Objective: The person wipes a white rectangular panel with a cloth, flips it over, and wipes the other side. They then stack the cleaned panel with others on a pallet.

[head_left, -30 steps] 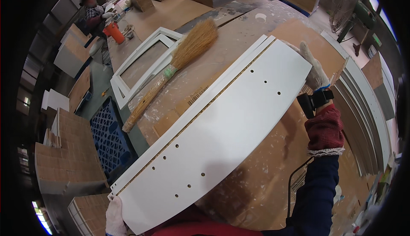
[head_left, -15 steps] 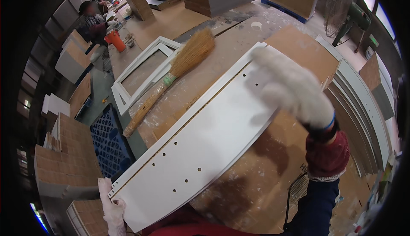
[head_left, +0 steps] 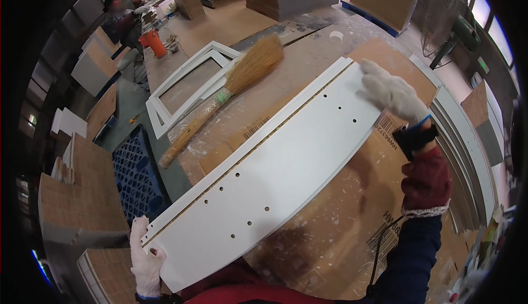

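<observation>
A long white panel (head_left: pixel 286 166) with one curved edge, a groove along its straight edge and several drilled holes lies slantwise in front of me. Its near left end is gripped by my left hand (head_left: pixel 146 263), in a white glove, with the thumb over the face and fingers at the end edge. At the far right end, my gloved right hand (head_left: pixel 391 92) rests with fingers stretched out over the panel's end. Beyond the panel lie a straw broom (head_left: pixel 250 64) and white frames (head_left: pixel 165 86), side by side on the worktable.
Printed cardboard (head_left: pixel 330 221) lies under the panel. Curved white boards (head_left: pixel 459 139) are stacked at the right. A blue pallet (head_left: pixel 137 174) is on the floor at left, near stacked boards (head_left: pixel 82 194). Co-workers (head_left: pixel 124 20), an orange bucket (head_left: pixel 155 44) and a fan (head_left: pixel 445 18) are farther off.
My right hand, blurred over the panel's face before, has moved outward to its far right end. The panel's far end sits slightly farther right in view. My left hand keeps its grip.
</observation>
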### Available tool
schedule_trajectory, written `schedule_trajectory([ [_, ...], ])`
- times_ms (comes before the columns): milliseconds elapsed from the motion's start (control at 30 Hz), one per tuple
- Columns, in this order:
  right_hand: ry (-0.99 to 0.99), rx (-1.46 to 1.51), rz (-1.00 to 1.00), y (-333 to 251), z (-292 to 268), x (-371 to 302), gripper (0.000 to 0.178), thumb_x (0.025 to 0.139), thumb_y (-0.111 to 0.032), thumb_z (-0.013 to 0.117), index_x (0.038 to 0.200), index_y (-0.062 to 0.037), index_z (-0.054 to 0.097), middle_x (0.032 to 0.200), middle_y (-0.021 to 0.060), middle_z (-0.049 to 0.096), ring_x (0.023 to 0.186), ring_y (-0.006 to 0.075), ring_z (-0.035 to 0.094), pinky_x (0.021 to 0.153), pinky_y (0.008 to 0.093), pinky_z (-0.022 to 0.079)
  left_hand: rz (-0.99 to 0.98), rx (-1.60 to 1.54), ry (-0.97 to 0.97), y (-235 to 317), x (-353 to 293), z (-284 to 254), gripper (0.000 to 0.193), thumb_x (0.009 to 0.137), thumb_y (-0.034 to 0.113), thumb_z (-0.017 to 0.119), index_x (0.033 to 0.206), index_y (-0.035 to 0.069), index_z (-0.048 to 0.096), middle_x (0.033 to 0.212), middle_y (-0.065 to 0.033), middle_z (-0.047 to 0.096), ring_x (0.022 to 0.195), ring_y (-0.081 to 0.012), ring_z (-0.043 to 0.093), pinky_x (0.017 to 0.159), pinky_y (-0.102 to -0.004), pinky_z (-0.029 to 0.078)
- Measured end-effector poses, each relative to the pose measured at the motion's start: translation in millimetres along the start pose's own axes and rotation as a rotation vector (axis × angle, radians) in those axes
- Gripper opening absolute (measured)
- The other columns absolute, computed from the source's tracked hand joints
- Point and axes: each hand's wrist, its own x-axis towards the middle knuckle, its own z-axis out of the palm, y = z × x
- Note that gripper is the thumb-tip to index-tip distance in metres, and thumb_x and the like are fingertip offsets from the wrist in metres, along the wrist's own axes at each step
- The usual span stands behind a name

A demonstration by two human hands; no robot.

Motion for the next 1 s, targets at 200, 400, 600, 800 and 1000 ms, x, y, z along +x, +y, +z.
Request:
schedule_trajectory([
  [200, 0.373, 0.514, 0.551, 51, 10, -24, 0.090, 0.087, -0.070, 0.041, 0.134, 0.0063, 0.045, 0.135, 0.0191, 0.051, 0.122, 0.0296, 0.050, 0.097, 0.0369, 0.041, -0.161, -0.248, -0.098, 19, -1, -20, 0.080, 0.072, -0.003, 0.060, 0.144, -0.003, 0.026, 0.140, -0.0165, 0.042, 0.129, -0.0256, 0.043, 0.107, -0.0354, 0.034],
  [400, 0.663, 0.950, 0.532, 31, 68, -53, 0.082, 0.092, -0.061, 0.045, 0.138, 0.0067, 0.039, 0.140, 0.0207, 0.044, 0.129, 0.0287, 0.044, 0.102, 0.0393, 0.039, -0.366, -0.224, -0.331, 80, 28, -105, 0.091, 0.072, 0.025, 0.079, 0.144, -0.003, 0.030, 0.144, -0.0155, 0.039, 0.131, -0.0246, 0.040, 0.105, -0.0374, 0.034],
  [600, 0.925, 1.074, 0.401, -63, 118, -66, 0.074, 0.095, -0.053, 0.045, 0.140, 0.0046, 0.036, 0.144, 0.0185, 0.040, 0.130, 0.0268, 0.041, 0.108, 0.0348, 0.033, 0.035, -0.208, -0.656, 139, 159, -76, 0.063, 0.088, 0.020, 0.058, 0.142, -0.002, 0.035, 0.138, -0.0171, 0.047, 0.129, -0.0279, 0.045, 0.101, -0.0403, 0.041],
  [800, 1.125, 0.447, 0.239, -179, 143, -86, 0.077, 0.096, -0.053, 0.044, 0.139, 0.0098, 0.032, 0.135, 0.0263, 0.047, 0.124, 0.0352, 0.049, 0.103, 0.0358, 0.038, 0.020, -0.462, -1.033, 148, 263, 45, 0.046, 0.098, 0.026, 0.046, 0.136, 0.001, 0.043, 0.135, -0.0173, 0.049, 0.128, -0.0277, 0.045, 0.107, -0.0373, 0.039],
  [1000, 0.662, -0.086, -0.087, -204, 115, -92, 0.077, 0.085, -0.060, 0.052, 0.126, 0.0048, 0.053, 0.126, 0.0237, 0.055, 0.124, 0.0379, 0.049, 0.108, 0.0528, 0.030, 0.380, 0.209, -1.061, 196, 250, 107, 0.049, 0.096, 0.036, 0.047, 0.136, 0.007, 0.046, 0.129, -0.0182, 0.054, 0.121, -0.0249, 0.051, 0.099, -0.0325, 0.044],
])
